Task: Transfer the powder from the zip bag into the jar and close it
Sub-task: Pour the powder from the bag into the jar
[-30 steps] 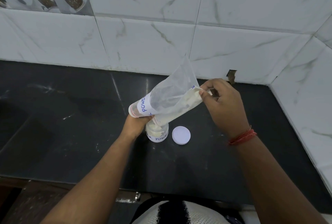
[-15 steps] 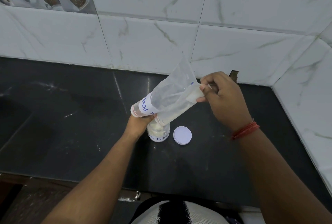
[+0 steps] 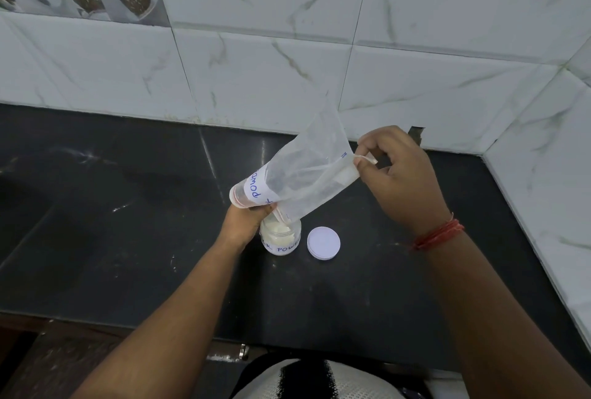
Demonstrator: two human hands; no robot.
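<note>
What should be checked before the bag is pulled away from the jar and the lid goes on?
1. Zip bag emptied: not ok, a pale patch shows at the pinched corner.
2. Bag mouth over the jar: ok.
3. Jar upright on the counter: ok.
4. Lid within reach, beside the jar: ok.
5. Left hand steadies the bag mouth at the jar; right hand pinches the raised corner: ok.
6. Jar rim free of powder: cannot tell.

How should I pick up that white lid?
Pinch the lid by its round rim, coming from straight above. It lies flat on the counter, apart from the jar, so fingers probably fit on opposite edges. Its right side is the clearer one.
</note>
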